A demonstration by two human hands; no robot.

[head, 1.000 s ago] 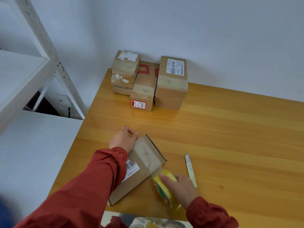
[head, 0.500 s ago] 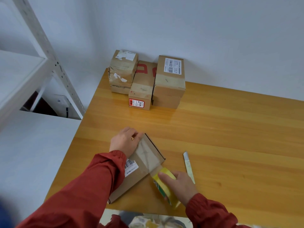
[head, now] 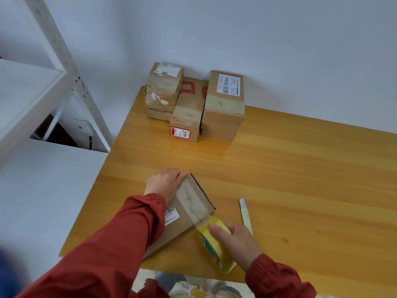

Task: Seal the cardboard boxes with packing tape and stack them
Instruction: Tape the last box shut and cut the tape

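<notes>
A flat cardboard box [head: 184,214] with a white barcode label lies near the table's front edge. My left hand [head: 165,183] presses on its far left end. My right hand [head: 238,241] grips a yellow roll of packing tape [head: 214,244] at the box's right side. A clear strip of tape [head: 191,201] runs from the roll across the box top. Three taped cardboard boxes [head: 189,104] stand side by side at the table's far left corner against the wall.
A utility knife [head: 246,214] lies on the wooden table [head: 300,179] just right of my right hand. A white metal shelf rack [head: 53,67] stands to the left of the table. The wall is directly behind the boxes.
The tape roll has slid a little further off the box's right side, drawing the tape strip longer. My left hand has stayed at the box's far end.
</notes>
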